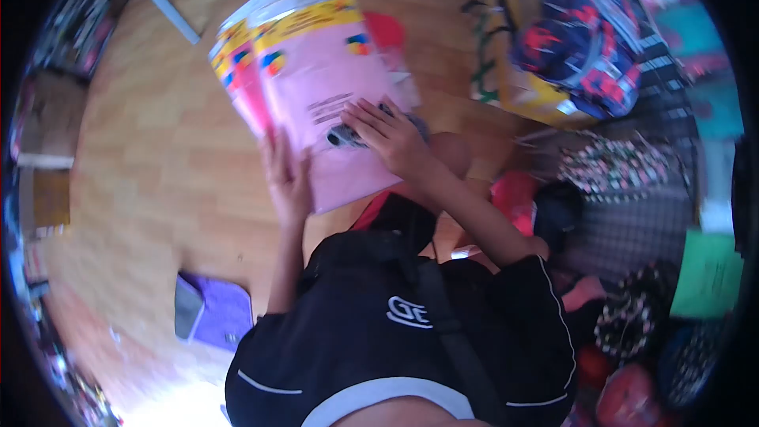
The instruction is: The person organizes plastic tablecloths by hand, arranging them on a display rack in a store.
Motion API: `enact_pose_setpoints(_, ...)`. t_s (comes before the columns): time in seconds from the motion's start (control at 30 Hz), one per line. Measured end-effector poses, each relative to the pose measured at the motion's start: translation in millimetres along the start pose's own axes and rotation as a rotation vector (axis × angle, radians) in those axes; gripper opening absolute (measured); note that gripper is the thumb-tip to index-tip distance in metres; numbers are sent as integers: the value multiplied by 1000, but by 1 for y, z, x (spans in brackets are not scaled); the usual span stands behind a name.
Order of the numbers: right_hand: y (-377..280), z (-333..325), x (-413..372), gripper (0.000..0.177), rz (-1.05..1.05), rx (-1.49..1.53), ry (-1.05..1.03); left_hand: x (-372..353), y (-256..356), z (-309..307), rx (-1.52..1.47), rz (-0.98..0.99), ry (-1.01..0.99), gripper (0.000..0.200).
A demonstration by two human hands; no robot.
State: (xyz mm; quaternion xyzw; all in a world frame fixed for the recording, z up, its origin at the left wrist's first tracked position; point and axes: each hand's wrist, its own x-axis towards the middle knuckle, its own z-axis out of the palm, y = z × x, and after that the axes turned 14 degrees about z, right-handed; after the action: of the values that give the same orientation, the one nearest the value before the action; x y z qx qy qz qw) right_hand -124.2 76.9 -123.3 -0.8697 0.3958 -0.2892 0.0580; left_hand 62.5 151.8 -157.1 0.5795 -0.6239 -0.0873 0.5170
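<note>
A stack of pink plastic packets (316, 55) with yellow top bands and printed text lies before me, fanned out at its upper left. My left hand (286, 170) grips the lower left edge of the stack, thumb on the front and fingers at the side. Across the right part of the top packet rests my right hand (387, 134), its fingers together over a small grey and black item (345, 136). Whether that hand grips the item or only presses on it is hard to see. Something red shows behind the stack.
A purple and grey pouch (213, 310) lies on the wooden floor at lower left. At right are a patterned bundle (581, 39), a yellow bag, beaded strings (613, 164) and a green packet (708, 273). Stacked goods line the left edge. A light metal frame stands at top.
</note>
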Motion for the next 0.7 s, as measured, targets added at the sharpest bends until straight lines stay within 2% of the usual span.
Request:
enact_pose_setpoints(0.03,12,-8,2,36,61,20,120,-1,-4,0,-22,-2,-14,44)
enact_pose_setpoints(0.07,23,-16,1,36,90,-47,149,-2,-9,0,-47,0,-30,44)
enact_pose_setpoints(0.13,49,-28,-8,32,480,326,386,-2,-9,-1,-135,-69,22,45)
enact_pose_setpoints(0.2,77,-29,-24,29,817,522,612,-1,-24,-11,-114,-31,-94,47)
enact_pose_setpoints(0.23,84,-44,-29,29,839,539,750,10,-14,-25,-66,-76,-218,53)
enact_pose_setpoints(0.27,91,-58,-39,30,857,560,886,16,-36,-31,118,-71,-307,59)
enact_pose_setpoints(0.3,102,-68,-52,31,908,619,970,30,-29,-30,181,-31,-208,64)
enact_pose_setpoints(0.37,123,-91,-95,30,1016,687,1108,80,13,-35,624,206,-187,60)
enact_pose_setpoints(0.4,131,-100,-120,29,1079,693,1156,107,27,-31,464,351,-146,56)
enact_pose_setpoints(0.47,147,-108,-181,30,1092,1161,1353,155,61,-13,263,647,-123,46)
enact_pose_setpoints(0.5,144,-115,-210,31,1160,1249,1390,170,108,-1,180,707,-182,41)
enact_pose_setpoints(0.53,138,-118,-240,31,1227,1344,1421,171,163,12,59,653,-239,39)
enact_pose_setpoints(0.57,137,-109,-273,32,1281,1485,1435,177,202,30,-93,789,-298,38)
enact_pose_setpoints(0.6,133,-103,-302,33,1330,1631,1436,174,242,45,-132,918,-351,36)
enact_pose_setpoints(0.67,89,-112,-330,29,1215,1920,1292,157,328,80,-286,1176,-440,30)
enact_pose_setpoints(0.7,80,-105,-353,27,1184,2010,1206,145,360,102,-458,1169,-555,33)
